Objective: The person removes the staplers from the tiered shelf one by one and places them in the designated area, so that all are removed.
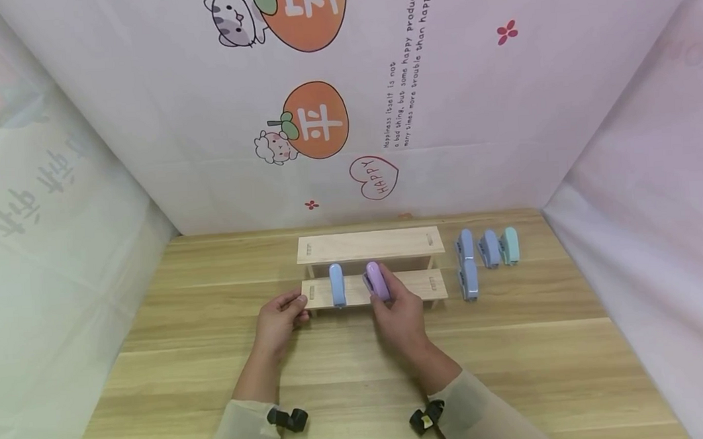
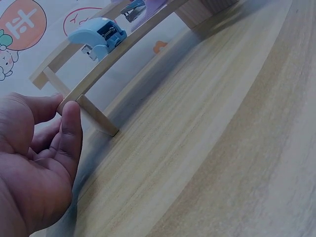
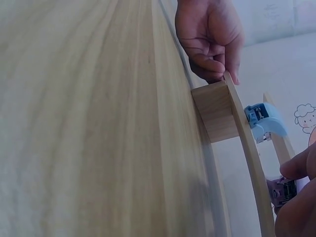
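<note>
A light blue stapler stands on the lower step of a wooden two-step rack, left of its middle. My right hand holds a purple stapler over the same step, to the right of the blue one. From the right wrist, the purple stapler's dark metal end shows between thumb and fingers, close to the board. My left hand pinches the left end of the lower step. In the left wrist view its thumb and finger meet at the corner of the board.
Right of the rack, several staplers stand on the wooden table: a blue pair in line, another blue one and a mint green one. The rack's upper step lies behind. Printed white cloth walls the back and sides.
</note>
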{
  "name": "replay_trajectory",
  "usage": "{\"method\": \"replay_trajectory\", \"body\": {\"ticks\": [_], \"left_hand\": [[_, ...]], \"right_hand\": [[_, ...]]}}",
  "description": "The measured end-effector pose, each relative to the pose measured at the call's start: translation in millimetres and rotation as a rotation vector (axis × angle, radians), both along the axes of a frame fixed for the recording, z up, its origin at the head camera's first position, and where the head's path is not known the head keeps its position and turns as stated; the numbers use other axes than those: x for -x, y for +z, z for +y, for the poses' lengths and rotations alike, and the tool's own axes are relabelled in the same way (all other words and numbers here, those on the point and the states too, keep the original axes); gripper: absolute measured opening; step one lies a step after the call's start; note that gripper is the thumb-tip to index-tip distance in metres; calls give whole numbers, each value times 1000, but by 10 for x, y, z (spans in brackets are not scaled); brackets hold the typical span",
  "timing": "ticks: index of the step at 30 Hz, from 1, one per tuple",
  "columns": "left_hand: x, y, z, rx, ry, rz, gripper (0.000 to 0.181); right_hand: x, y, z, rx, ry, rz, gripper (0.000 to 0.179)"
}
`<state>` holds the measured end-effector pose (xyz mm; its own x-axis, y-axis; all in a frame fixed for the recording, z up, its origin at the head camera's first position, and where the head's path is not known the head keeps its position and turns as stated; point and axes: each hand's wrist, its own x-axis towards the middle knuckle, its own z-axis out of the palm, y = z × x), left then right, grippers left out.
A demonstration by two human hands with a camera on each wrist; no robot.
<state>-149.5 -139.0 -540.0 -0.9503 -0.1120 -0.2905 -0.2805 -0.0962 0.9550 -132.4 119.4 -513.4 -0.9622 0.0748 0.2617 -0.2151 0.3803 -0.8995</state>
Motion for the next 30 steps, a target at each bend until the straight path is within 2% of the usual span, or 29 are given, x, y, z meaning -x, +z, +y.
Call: {"method": "replay_trajectory", "body": {"ticks": [14, 21, 30], "left_hand": [[-13, 0, 4, 10, -4, 13, 41], [-12, -4, -9, 0, -5, 11, 39], [-6, -20, -1, 6, -4, 4, 41]], "right_hand": [[-18, 33, 164, -1, -42, -6, 60], [-35, 53, 244, 9, -58, -37, 62], [-33, 29, 396, -11, -118, 7, 59]]}}
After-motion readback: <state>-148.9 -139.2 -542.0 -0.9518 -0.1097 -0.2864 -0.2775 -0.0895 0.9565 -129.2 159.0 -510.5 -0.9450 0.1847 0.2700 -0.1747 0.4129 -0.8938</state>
